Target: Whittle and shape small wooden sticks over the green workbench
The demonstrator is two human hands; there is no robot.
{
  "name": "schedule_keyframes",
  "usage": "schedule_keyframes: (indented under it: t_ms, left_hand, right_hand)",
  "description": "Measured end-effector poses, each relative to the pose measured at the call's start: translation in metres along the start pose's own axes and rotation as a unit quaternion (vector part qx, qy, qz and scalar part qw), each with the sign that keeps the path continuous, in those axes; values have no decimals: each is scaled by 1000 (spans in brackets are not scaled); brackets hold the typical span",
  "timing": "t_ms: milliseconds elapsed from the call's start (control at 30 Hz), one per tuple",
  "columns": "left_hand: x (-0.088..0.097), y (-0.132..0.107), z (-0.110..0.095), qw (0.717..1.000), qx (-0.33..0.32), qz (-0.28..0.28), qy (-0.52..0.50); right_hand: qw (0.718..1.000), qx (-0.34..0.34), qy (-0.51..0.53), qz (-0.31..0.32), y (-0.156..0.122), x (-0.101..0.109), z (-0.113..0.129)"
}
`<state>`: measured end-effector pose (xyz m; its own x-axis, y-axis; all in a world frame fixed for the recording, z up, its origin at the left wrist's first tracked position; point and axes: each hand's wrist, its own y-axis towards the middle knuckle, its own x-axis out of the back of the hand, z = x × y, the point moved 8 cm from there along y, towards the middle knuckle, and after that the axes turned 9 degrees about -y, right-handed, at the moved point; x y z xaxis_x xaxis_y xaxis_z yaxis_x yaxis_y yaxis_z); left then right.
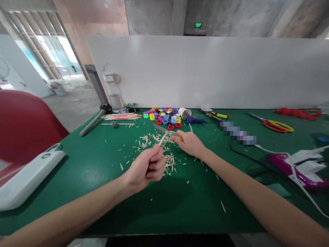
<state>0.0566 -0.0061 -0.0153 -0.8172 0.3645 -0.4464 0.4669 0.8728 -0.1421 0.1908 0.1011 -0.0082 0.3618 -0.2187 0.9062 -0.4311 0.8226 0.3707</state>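
Observation:
My left hand (147, 168) is closed around a thin wooden stick (162, 138), whose pale tip points up and away from me. My right hand (190, 142) grips a utility knife (175, 134) with a grey and yellow handle. Its blade (160, 128) reaches left, just beyond the stick's tip; whether the two touch I cannot tell. Beneath and around both hands, pale wood shavings (169, 161) lie scattered over the green tabletop (102, 192).
Colourful bottle caps (164, 116), a tipped white cup (185, 112) and a blue glue gun (195, 119) lie at the back. Bundled sticks (122, 117) and a hammer (94, 120) are left; scissors (277, 125) and a purple power strip (298, 169) are right. A white panel (205, 72) stands behind.

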Motion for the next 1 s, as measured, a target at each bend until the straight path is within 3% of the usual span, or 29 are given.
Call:
schedule_keyframes:
  t_ms: [167,300,467,600,700,800,1000]
  left_hand:
    - [22,15,-6,996,-60,-49,-36]
    - [18,16,0,998,-47,-41,-31]
    - [11,9,1,997,-38,-34,-53]
    - [-8,3,9,999,-9,44,16]
    - [-19,0,14,996,0,77,49]
    - [-8,6,10,996,-30,21,77]
    - [24,17,2,994,-65,-92,3]
  right_hand:
    - [999,34,16,12,-7,1,4]
    - [994,90,-36,45,-12,-5,19]
    - [995,75,-35,52,-5,-8,21]
    - [999,-22,23,39,4,-4,2]
    - [999,-12,23,35,5,-3,1]
    - [998,32,-2,46,1,-4,7]
    - [997,52,42,28,-5,3,5]
